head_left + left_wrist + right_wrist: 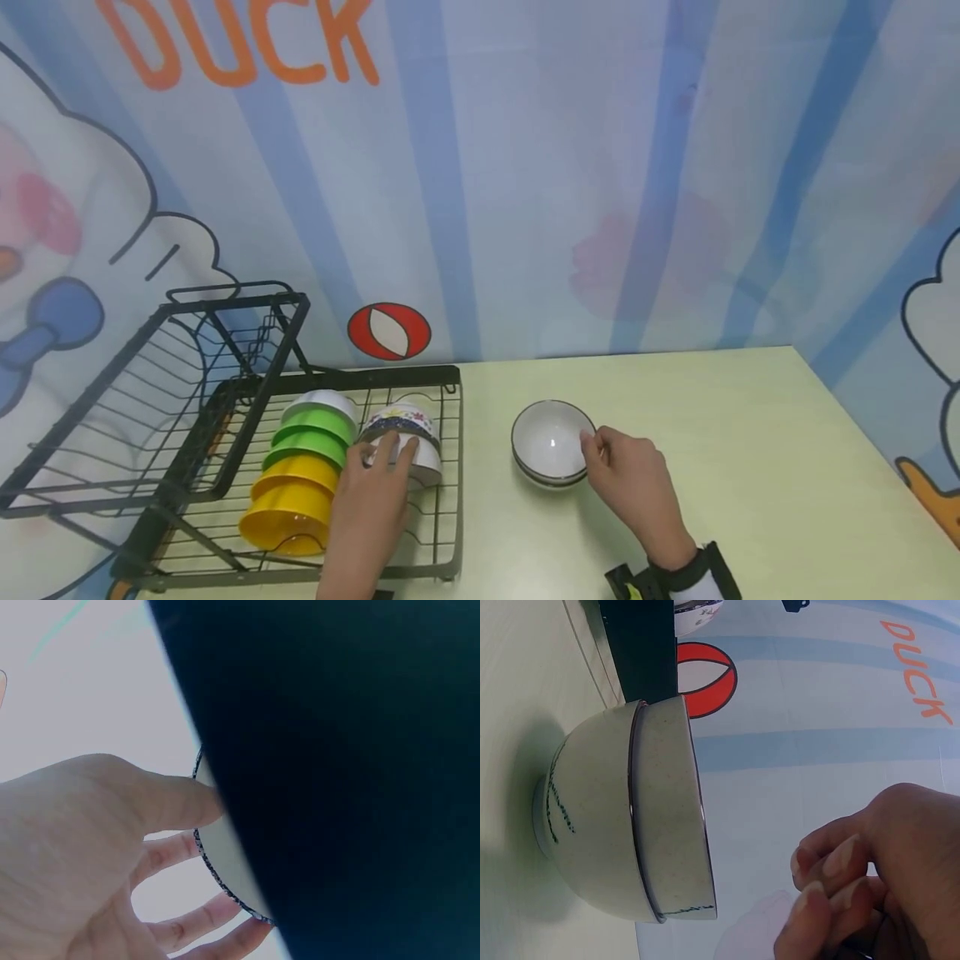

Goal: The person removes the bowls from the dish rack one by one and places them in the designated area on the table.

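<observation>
Pinching: left hand (372, 504) has white bowl (425, 461) at the rim, thumb inside, fingers outside per left wrist view; that camera is partly blocked by something dark.
White bowl: in the dish rack (375, 378), front right, directly in front of floral bowl (408, 415).
Right hand (636, 479): holding nothing, narrow, fingers loosely curled; just beside the rim of the stacked bowls, gap visible in right wrist view.
Stacked bowls (551, 442): two, nested, upright on table (712, 467), right of rack.
Rack row, left: yellow bowls (277, 518) in front, green bowls (309, 444) behind, rear white bowl (332, 402) last, all on their sides.
Backdrop (540, 208): blue stripes, orange "DUCK" lettering.
</observation>
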`<state>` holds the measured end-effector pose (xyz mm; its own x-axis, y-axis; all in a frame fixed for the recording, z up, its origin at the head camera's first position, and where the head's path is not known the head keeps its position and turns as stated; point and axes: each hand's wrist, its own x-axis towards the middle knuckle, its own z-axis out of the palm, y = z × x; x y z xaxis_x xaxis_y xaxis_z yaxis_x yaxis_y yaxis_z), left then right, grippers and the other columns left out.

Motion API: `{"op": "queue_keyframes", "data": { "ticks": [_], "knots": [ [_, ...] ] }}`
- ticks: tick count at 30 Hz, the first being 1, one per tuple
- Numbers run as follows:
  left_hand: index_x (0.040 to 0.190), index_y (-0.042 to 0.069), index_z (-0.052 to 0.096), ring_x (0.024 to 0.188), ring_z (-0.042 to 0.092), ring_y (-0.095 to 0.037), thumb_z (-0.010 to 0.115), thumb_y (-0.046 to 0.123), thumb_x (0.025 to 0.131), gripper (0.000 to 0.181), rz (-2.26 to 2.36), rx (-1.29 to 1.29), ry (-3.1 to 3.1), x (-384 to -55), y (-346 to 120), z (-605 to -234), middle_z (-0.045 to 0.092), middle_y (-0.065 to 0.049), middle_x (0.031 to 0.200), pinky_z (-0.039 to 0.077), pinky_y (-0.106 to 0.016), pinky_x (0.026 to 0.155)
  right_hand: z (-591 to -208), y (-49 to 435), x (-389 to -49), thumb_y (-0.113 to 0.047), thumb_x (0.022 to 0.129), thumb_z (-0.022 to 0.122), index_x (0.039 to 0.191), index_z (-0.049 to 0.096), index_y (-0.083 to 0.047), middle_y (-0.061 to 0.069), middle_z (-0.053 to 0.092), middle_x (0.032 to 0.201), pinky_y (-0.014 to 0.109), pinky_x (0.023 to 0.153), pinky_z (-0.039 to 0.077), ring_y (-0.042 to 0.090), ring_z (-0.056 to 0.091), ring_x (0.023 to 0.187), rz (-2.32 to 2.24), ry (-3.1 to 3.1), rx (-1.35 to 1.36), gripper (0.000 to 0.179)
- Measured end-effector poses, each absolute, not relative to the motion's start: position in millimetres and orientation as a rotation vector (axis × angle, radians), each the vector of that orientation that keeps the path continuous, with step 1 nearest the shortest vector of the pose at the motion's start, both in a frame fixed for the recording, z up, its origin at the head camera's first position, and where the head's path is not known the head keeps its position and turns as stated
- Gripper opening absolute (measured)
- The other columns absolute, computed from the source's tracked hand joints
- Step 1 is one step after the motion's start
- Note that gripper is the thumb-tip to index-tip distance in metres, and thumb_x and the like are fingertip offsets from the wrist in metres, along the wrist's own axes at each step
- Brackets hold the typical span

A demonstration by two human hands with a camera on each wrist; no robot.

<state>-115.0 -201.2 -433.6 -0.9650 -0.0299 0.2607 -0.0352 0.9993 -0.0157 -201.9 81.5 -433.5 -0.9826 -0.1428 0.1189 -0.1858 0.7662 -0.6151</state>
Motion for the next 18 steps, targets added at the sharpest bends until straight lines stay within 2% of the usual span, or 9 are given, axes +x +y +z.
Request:
{"op": "queue_keyframes", "data": {
  "ticks": [7,13,18],
  "knots": [
    [0.130,0.014,0.061,0.111,0.051,-0.043,0.081,-0.001,0.074,0.061,0.041,0.028,-2.819,-115.4,-202.1,-435.0,0.058,-0.014,0.135,0.054,-0.051,0.088,-433.7,81.0,-202.8,-0.026,0.100,0.054,0.069,0.060,-0.011,-0.003,0.048,0.051,0.022,0.042,0.031,0.012,0.041,0.044,1.007,-2.878,0.291,0.034],
    [0.128,0.012,0.062,0.109,0.050,-0.043,0.081,-0.008,0.070,0.064,0.010,0.023,-2.788,-119.7,-201.4,-436.5,0.059,-0.015,0.133,0.052,-0.052,0.079,-432.3,80.7,-203.3,-0.026,0.100,0.054,0.069,0.060,-0.011,-0.003,0.047,0.051,0.022,0.042,0.030,0.012,0.040,0.044,1.000,-2.870,0.303,0.034],
    [0.128,0.012,0.062,0.111,0.048,-0.043,0.077,-0.011,0.073,0.061,-0.020,0.054,-2.820,-119.2,-199.7,-435.6,0.059,-0.014,0.134,0.051,-0.055,0.080,-432.8,80.1,-201.8,-0.027,0.100,0.054,0.071,0.062,-0.010,-0.003,0.047,0.051,0.022,0.042,0.030,0.012,0.040,0.044,1.005,-2.886,0.297,0.034]
  ]
}}
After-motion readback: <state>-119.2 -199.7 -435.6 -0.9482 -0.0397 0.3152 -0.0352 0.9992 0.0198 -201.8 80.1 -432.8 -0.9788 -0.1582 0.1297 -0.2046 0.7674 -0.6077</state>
